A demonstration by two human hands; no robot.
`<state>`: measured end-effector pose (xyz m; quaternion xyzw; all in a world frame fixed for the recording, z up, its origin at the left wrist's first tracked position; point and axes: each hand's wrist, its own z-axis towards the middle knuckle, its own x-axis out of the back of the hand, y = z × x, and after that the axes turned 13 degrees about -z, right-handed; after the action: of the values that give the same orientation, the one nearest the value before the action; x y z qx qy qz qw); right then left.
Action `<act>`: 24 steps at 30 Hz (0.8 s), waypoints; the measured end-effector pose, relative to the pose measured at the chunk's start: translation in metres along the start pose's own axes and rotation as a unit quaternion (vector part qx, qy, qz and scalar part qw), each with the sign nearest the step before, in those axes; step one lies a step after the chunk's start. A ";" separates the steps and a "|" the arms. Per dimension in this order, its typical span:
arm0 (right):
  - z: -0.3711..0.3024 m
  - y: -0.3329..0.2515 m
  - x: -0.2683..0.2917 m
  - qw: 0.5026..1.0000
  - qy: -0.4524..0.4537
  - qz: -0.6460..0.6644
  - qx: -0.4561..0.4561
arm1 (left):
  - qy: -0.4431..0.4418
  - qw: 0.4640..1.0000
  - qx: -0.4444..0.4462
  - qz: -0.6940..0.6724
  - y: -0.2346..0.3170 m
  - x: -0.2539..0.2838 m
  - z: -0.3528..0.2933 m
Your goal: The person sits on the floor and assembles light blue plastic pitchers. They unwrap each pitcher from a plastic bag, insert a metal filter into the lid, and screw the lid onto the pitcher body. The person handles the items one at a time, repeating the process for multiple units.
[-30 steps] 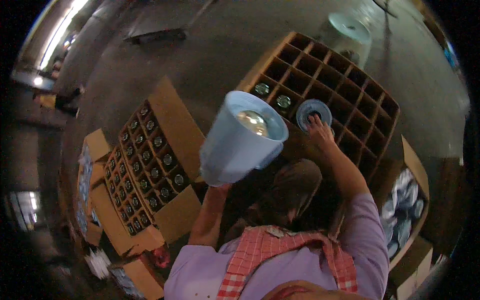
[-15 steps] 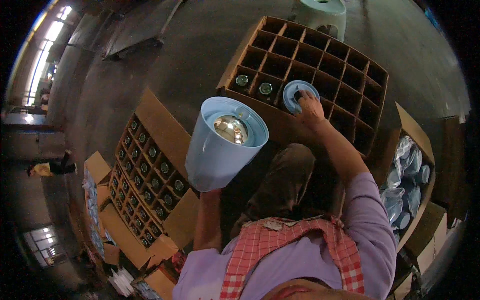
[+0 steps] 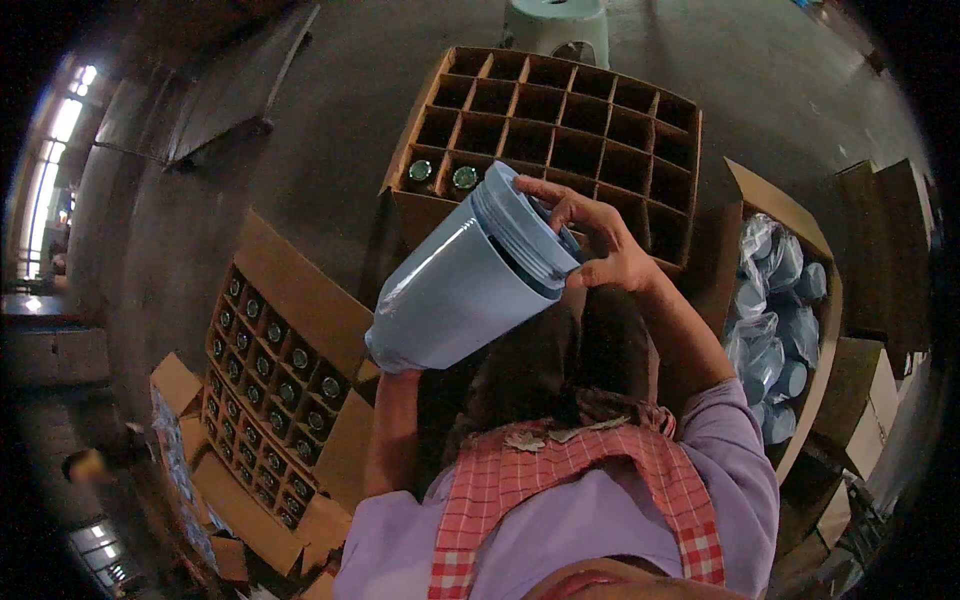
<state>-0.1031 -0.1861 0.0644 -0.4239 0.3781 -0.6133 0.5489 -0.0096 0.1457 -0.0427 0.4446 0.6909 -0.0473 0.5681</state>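
And here's the blue container (image 3: 450, 285), tilted over the person's knees, mouth up toward the far right. The left hand (image 3: 400, 381) holds it at the base, its fingers hidden; the right hand (image 3: 605, 240) spans the blue lid (image 3: 520, 228), fingers gripping its edge at the mouth. Whether it's seated, I can't tell.

Beyond, container and hand block part of the near side of the divided carton (image 3: 577, 115). Left sits a filled carton (image 3: 265, 350), flaps out; right, an open box (image 3: 735, 270) of wrapped blue containers (image 3: 775, 320); far off, a pale stool (image 3: 560, 28).

The count: one container in hand, one lid, one stool, two shiny round tops (image 3: 465, 177) showing in the divided carton's near left.

And the change! The lid was over that carton half a second ago; now it's at the mouth, and the silvery dome inside has vanished from sight.
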 end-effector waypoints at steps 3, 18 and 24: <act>-0.016 -0.012 0.001 1.000 -0.002 -0.008 0.019 | -0.019 1.000 0.022 -0.009 -0.005 -0.009 -0.006; -0.057 -0.045 -0.007 0.990 0.014 -0.104 0.089 | -0.060 0.992 0.098 -0.048 -0.017 -0.024 -0.030; -0.066 -0.048 -0.012 0.991 0.035 -0.096 0.081 | -0.070 0.989 0.119 -0.060 -0.024 -0.030 -0.031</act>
<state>-0.1813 -0.1684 0.0842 -0.3908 0.3039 -0.7061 0.5064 -0.0499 0.1319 -0.0181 0.4623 0.6644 -0.1939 0.5543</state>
